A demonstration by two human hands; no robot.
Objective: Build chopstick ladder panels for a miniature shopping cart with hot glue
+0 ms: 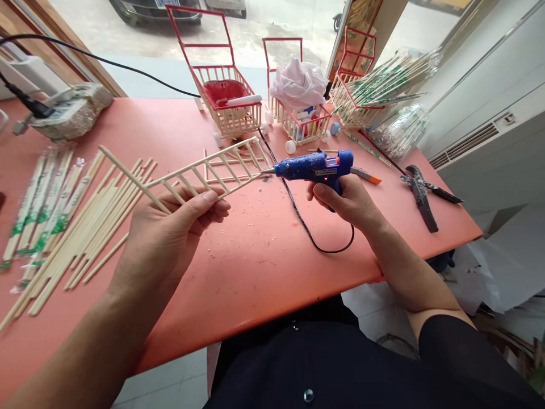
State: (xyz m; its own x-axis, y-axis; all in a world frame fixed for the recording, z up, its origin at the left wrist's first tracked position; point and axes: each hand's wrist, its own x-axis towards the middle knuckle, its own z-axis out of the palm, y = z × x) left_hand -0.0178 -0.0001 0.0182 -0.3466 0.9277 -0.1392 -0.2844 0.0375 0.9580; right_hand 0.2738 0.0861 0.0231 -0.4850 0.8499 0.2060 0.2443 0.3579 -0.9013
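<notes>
My left hand [179, 216] pinches a small ladder-like frame [202, 170] made of pale wooden sticks, lifted over the table and tilted up to the right. A longer stick crosses its left end. In my right hand [349, 199] is a blue hot glue gun [315, 166], gripped by its handle with a small orange light glowing. The gun's metal nozzle points left and meets or nearly meets the lower right corner of the frame. Behind the held frame, more joined sticks [234, 170] lie on the table, partly hidden.
Loose chopsticks [97, 221] and wrapped ones [42, 199] lie left on the pink table [255, 295]. Stick-built carts [230, 102] with red edges stand at the back. Black-handled pliers [421, 193], a utility knife [368, 176], a power strip [68, 111] and the gun's cord [302, 221] lie around.
</notes>
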